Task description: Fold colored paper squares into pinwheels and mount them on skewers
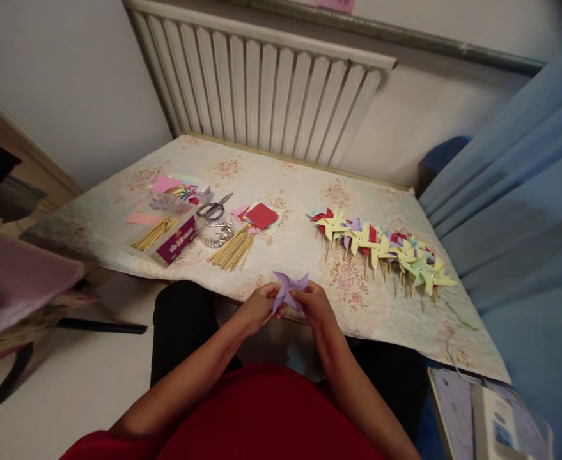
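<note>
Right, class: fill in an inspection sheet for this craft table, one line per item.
Surface: floral-covered table, flat.
Job's things: purple paper pinwheel, held by both hands at the near edge.
Clutter: row of finished pinwheels, loose sticks, scissors, paper squares, box of sticks.
Grippers: left hand and right hand pinch the pinwheel.
Cables: nothing seen.
Surroundings: radiator, blue curtain.

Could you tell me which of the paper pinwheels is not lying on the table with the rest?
The purple pinwheel: it is held between the left hand and right hand at the table's near edge, while the others lie in a row of pinwheels to the right.
</note>
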A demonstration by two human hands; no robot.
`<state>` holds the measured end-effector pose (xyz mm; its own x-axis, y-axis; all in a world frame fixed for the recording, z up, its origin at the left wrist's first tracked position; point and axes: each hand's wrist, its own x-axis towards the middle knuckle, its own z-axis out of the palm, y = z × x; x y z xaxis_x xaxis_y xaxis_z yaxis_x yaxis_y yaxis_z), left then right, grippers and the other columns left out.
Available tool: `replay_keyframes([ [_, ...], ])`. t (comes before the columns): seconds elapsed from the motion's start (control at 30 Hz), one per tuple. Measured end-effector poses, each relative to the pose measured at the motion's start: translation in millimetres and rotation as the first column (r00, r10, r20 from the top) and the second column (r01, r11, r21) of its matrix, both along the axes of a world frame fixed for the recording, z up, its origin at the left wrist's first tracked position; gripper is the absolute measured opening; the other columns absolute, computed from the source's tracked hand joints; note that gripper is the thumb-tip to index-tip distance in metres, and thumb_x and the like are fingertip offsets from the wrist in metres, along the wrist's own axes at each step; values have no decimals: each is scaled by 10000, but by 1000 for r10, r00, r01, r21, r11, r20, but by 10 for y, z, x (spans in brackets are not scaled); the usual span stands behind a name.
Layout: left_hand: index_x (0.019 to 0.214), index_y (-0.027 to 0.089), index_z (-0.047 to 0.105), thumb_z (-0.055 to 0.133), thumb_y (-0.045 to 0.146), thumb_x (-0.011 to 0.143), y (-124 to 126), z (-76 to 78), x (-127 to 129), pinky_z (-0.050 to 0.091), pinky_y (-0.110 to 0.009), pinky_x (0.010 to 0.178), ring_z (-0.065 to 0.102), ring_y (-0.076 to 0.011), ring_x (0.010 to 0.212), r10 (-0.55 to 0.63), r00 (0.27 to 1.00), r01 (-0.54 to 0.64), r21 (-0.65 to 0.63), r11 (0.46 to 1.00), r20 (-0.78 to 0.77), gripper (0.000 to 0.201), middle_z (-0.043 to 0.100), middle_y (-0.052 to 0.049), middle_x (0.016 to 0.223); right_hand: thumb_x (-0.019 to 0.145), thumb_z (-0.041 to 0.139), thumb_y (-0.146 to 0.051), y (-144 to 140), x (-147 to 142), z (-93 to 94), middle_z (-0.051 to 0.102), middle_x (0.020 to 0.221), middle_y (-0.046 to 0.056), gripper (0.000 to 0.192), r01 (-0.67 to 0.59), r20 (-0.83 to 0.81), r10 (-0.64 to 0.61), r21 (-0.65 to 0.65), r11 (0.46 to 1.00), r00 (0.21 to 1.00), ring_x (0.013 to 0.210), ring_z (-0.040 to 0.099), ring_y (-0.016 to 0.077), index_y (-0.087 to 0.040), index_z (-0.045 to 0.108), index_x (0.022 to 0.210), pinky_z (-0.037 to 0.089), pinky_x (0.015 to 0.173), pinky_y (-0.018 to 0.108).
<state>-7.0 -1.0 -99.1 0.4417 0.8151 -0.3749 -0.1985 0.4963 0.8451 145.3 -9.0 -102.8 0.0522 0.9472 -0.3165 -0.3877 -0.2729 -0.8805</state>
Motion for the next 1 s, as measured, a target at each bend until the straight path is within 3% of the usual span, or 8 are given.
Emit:
replay_keyframes([
  [1.0, 767, 165, 526, 617, 146, 634, -8, -61, -39, 405, -220, 519, 542, -94, 529, -45, 999, 45, 19, 999, 5, 163, 594, 22, 636, 480, 784, -207, 27, 49, -40, 660, 616, -20, 257, 69, 13, -69, 2, 998, 998, 512, 517, 104, -155, 673, 705, 372, 529, 238],
])
